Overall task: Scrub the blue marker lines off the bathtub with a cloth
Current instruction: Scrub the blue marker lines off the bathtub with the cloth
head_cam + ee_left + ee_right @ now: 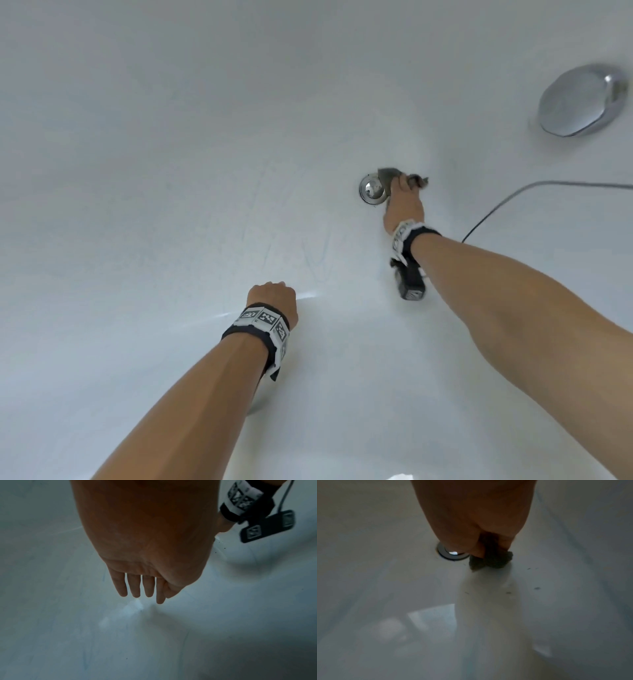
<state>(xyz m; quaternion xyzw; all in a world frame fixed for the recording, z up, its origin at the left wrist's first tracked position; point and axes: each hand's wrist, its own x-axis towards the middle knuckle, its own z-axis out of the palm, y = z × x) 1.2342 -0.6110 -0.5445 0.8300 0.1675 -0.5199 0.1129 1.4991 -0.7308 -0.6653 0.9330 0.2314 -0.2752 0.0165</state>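
Two bare forearms reach down into a white bathtub (171,137), seen from above by the person leaning over it. Each wrist wears a black band with white coded marker tiles.

The right arm stretches forward and to the right, almost straight, ending at the far part of the tub floor. The right hand (403,205) is bent down at the wrist with its fingers and thumb curled around a bunched dark grey cloth (388,176), pressing it against the tub surface. The cloth sits just beside the round chrome drain (370,189), at its right edge, and a corner of the fabric overlaps the drain's rim. In the right wrist view, the cloth (489,561) pokes out from between the thumb and curled fingers, with a few small dark specks scattered on the white surface near it.

The left arm reaches forward nearer the viewer, well apart from the right hand. The left hand (272,296) holds nothing. In the left wrist view its fingers (135,586) point straight down, close together and relaxed, with the tips at or just above the tub floor; whether they touch it cannot be told.

Faint blue marker lines (322,253) remain on the tub floor between the two hands, as thin pale strokes.

A large oval chrome overflow cover (582,99) sits on the tub wall at upper right, and a thin grey cable (513,195) runs across the tub on the right.
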